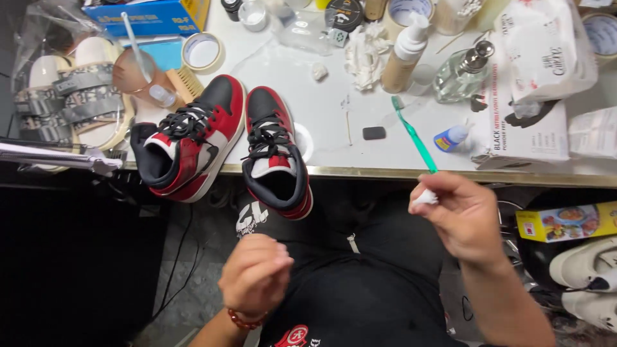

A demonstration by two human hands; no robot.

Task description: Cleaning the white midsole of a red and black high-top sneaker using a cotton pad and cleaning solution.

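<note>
Two red-and-black sneakers (222,144) overhang the desk's (360,125) front edge; a nudge could tip them off. Right hand (464,215) fingers pinch a green toothbrush (414,136); left hand (256,273) is curled closed, seemingly empty.

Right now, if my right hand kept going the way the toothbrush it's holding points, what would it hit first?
Probably the small blue-capped bottle on the white table; the right hand aims the green toothbrush up-left, though depth is unclear.
</note>
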